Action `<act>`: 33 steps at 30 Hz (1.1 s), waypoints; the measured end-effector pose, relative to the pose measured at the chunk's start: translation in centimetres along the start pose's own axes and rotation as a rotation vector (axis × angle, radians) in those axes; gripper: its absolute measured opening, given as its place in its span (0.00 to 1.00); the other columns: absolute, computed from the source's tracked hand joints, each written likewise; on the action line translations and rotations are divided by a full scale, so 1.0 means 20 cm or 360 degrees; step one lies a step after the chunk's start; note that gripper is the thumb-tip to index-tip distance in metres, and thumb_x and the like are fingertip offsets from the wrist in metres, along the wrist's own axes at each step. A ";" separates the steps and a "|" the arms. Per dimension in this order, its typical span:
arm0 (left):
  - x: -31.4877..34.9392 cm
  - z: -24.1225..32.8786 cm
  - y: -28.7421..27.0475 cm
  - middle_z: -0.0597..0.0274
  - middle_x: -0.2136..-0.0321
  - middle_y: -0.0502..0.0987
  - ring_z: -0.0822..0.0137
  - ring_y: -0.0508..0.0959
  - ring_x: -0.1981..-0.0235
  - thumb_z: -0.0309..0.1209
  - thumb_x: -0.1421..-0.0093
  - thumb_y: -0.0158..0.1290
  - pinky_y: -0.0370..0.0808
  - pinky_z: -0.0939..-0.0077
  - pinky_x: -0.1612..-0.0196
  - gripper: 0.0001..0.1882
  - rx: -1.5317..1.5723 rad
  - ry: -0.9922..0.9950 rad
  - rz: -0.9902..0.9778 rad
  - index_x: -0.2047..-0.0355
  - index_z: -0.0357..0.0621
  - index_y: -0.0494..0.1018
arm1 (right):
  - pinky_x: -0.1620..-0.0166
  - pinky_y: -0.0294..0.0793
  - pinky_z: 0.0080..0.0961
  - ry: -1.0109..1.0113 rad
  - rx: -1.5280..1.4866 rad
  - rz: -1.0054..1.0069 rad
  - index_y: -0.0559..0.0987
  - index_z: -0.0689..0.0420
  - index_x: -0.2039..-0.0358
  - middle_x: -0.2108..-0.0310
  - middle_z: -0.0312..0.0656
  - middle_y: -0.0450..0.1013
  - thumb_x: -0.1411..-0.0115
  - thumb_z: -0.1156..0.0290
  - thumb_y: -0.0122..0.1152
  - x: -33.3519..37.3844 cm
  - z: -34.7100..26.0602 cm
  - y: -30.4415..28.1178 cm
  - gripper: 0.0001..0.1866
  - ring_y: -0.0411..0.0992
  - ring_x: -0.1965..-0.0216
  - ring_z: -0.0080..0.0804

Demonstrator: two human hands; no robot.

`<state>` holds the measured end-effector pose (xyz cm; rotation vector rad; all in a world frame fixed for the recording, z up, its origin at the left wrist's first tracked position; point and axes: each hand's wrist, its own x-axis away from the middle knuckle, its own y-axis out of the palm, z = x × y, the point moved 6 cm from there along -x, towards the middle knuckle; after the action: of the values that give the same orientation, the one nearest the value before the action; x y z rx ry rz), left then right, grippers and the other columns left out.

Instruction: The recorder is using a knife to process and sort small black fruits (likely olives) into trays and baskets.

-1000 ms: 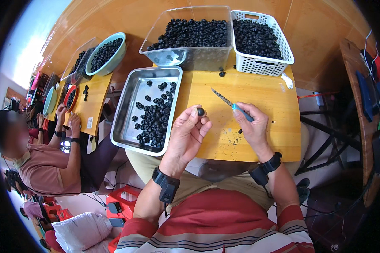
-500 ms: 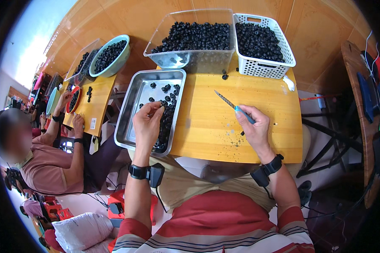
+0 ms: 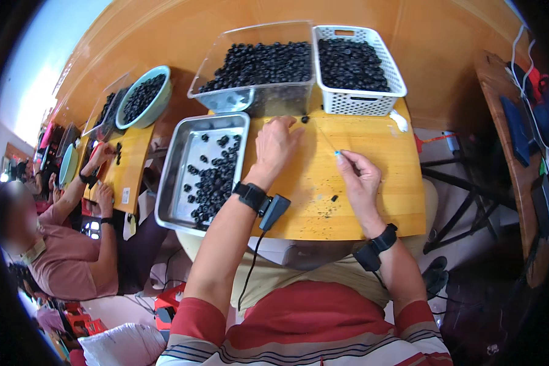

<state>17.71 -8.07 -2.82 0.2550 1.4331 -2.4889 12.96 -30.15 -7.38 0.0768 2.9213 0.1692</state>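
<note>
A dark berry (image 3: 305,119) lay at upper centre, just beyond your left hand (image 3: 274,146), whose fingers were loosely extended, holding nothing. Your right hand (image 3: 360,180) pinched a thin blue-tipped pick (image 3: 327,139) over the wooden board (image 3: 384,183).

The fingertips of the left hand (image 3: 276,145) are being turned away, so any contact with the small dark fruit (image 3: 305,119) cannot be told. The thin tool (image 3: 327,139) in the right hand (image 3: 358,178) is being rendered too finely to identify. The co-worker's face is being blurred.
</note>
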 end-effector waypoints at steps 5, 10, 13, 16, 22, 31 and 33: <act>-0.09 0.00 0.16 0.46 0.62 0.83 0.44 0.82 0.59 0.39 0.41 0.59 0.79 0.49 0.55 0.16 -0.0278 -0.0039 -0.0061 0.56 0.48 0.80 | 0.64 0.71 0.17 -0.0018 -0.0096 0.0018 0.84 0.64 0.57 0.69 0.31 0.78 0.36 0.63 0.68 0.02 0.01 0.02 0.15 0.71 0.69 0.16; -0.14 -0.02 0.14 0.51 0.62 0.84 0.46 0.83 0.60 0.35 0.39 0.55 0.79 0.53 0.56 0.10 -0.0451 -0.0123 0.0062 0.60 0.53 0.83 | 0.59 0.77 0.24 0.0078 -0.0136 -0.0067 0.83 0.66 0.57 0.64 0.44 0.82 0.37 0.63 0.67 0.00 0.02 0.07 0.18 0.78 0.62 0.23; -0.16 -0.01 0.17 0.49 0.65 0.83 0.45 0.83 0.61 0.41 0.42 0.62 0.79 0.53 0.58 0.12 -0.0365 -0.0056 0.0062 0.62 0.51 0.82 | 0.66 0.71 0.16 -0.0027 -0.0105 -0.0010 0.82 0.67 0.57 0.68 0.35 0.79 0.36 0.68 0.68 -0.01 -0.02 0.03 0.14 0.70 0.68 0.14; -0.16 -0.02 0.19 0.48 0.68 0.83 0.43 0.83 0.62 0.40 0.41 0.61 0.78 0.52 0.60 0.11 -0.0303 0.0009 0.0101 0.62 0.50 0.82 | 0.66 0.71 0.17 -0.0015 -0.0026 0.0010 0.82 0.67 0.57 0.69 0.36 0.79 0.36 0.67 0.68 -0.02 -0.04 0.01 0.15 0.70 0.69 0.15; -0.15 0.05 0.20 0.48 0.66 0.83 0.43 0.83 0.61 0.39 0.41 0.62 0.78 0.52 0.59 0.13 -0.0264 0.0047 0.0027 0.60 0.47 0.80 | 0.66 0.75 0.27 -0.0018 0.0083 -0.0013 0.83 0.67 0.59 0.69 0.46 0.81 0.36 0.60 0.65 -0.01 -0.08 -0.01 0.19 0.77 0.70 0.27; -0.14 0.07 0.21 0.49 0.61 0.83 0.45 0.82 0.58 0.40 0.39 0.59 0.78 0.53 0.55 0.13 -0.0425 0.0039 -0.0009 0.57 0.50 0.81 | 0.66 0.73 0.22 -0.0050 0.0077 0.0002 0.83 0.67 0.58 0.69 0.42 0.81 0.36 0.62 0.67 -0.01 -0.07 -0.01 0.18 0.74 0.69 0.20; -0.14 0.06 0.22 0.48 0.61 0.82 0.43 0.82 0.59 0.38 0.38 0.58 0.77 0.51 0.56 0.12 -0.0434 0.0107 0.0012 0.58 0.48 0.81 | 0.65 0.74 0.23 -0.0046 0.0050 -0.0010 0.82 0.67 0.58 0.69 0.43 0.81 0.35 0.62 0.67 -0.01 -0.07 -0.01 0.18 0.75 0.69 0.21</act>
<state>21.74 -10.82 -5.12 0.2908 1.7710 -2.2631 12.83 -30.50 -6.02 0.0740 2.8956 0.1205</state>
